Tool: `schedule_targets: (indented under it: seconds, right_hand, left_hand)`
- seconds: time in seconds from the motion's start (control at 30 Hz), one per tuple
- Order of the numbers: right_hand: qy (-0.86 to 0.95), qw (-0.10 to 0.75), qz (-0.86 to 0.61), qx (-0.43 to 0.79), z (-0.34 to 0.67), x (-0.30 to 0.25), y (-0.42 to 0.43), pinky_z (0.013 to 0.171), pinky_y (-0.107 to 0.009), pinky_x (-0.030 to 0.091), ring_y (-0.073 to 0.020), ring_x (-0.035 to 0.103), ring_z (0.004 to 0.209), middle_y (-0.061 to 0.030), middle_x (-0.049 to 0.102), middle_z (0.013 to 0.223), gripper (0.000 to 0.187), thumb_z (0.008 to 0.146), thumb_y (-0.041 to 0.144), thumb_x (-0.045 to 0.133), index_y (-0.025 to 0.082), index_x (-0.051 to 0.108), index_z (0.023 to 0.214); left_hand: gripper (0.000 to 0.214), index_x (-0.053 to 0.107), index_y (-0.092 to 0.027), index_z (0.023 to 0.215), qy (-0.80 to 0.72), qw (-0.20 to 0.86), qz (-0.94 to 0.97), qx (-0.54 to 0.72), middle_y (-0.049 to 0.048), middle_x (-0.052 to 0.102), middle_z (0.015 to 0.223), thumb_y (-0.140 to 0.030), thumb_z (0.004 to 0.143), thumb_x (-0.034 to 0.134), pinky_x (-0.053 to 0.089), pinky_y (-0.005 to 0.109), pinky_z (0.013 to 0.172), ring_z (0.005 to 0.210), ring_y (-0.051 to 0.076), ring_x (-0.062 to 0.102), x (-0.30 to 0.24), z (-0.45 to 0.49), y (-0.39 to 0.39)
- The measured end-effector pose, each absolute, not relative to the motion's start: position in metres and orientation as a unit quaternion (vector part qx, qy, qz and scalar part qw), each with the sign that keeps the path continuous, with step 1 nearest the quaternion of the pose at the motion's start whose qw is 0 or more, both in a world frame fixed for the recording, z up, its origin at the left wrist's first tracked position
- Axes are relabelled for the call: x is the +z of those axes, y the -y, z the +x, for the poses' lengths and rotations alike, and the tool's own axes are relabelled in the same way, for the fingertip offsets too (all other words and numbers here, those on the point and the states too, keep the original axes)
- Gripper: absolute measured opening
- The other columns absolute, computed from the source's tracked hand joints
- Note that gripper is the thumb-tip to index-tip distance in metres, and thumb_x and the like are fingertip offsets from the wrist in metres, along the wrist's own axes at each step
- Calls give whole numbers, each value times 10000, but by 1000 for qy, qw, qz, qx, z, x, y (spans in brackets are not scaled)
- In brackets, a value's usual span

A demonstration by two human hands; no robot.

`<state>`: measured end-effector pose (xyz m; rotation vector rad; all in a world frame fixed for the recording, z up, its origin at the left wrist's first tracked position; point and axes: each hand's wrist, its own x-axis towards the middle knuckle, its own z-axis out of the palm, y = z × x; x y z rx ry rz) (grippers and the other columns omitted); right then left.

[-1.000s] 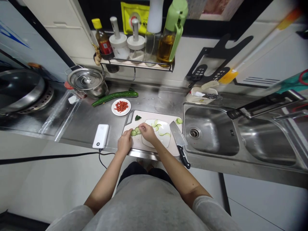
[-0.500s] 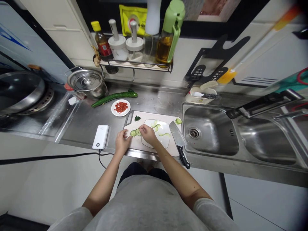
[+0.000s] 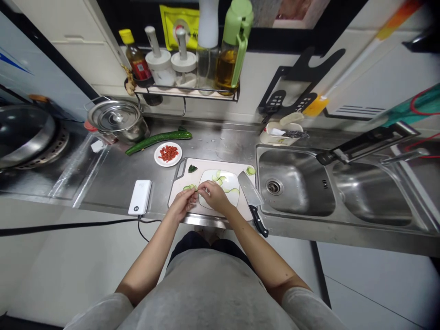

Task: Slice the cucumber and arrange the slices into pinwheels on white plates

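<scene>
Meeting at the left edge of a white square plate [image 3: 229,180], the left hand [image 3: 184,202] and the right hand [image 3: 215,197] have their fingertips together around one thin cucumber slice [image 3: 196,189]. The right thumb and forefinger appear pinched on it; whether the left fingers clamp it too or only steady it, I cannot tell (the piece is tiny from up here and mostly covered). It shows as a narrow green sliver between the two hands, too small to give a sure long axis. More cucumber rounds [image 3: 189,187] lie on the cutting board [image 3: 179,182] just beyond the left fingers, partly hidden by them, with the left hand the nearer to these. The right hand is the nearer to the plate: it hangs over the plate's left half, with curved cucumber pieces [image 3: 216,176] lying just past it. Right of the plate, a kitchen knife [image 3: 250,189] slants across the board's edge, handle at its near end, touched by neither hand. A dark green cucumber end [image 3: 192,168] sits farther up the board, apart from the grip.
</scene>
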<state>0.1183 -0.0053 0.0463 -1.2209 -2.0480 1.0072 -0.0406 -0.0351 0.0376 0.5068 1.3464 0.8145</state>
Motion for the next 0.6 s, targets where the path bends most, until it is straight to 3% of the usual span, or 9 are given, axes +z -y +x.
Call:
schedule_targets:
  seconds: [0.33, 0.6]
  right_hand:
    - [701, 299, -500, 411, 143, 36, 15, 676, -241, 386, -126, 513, 710, 7, 588, 735, 86, 841, 200, 532, 184, 601, 792]
    - [710, 284, -546, 343, 173, 25, 30, 684, -254, 357, -139, 488, 697, 13, 568, 702, 63, 839, 209, 562, 199, 584, 781]
  left_hand:
    - [434, 618, -144, 803, -604, 646, 288, 369, 15, 625, 717, -495, 589, 757, 339, 156, 490, 602, 77, 551, 40, -20, 29]
    - [490, 644, -143, 884, -571, 657, 332, 363, 1, 616, 656, -460, 542, 794, 372, 192, 522, 598, 98, 560, 27, 11, 19]
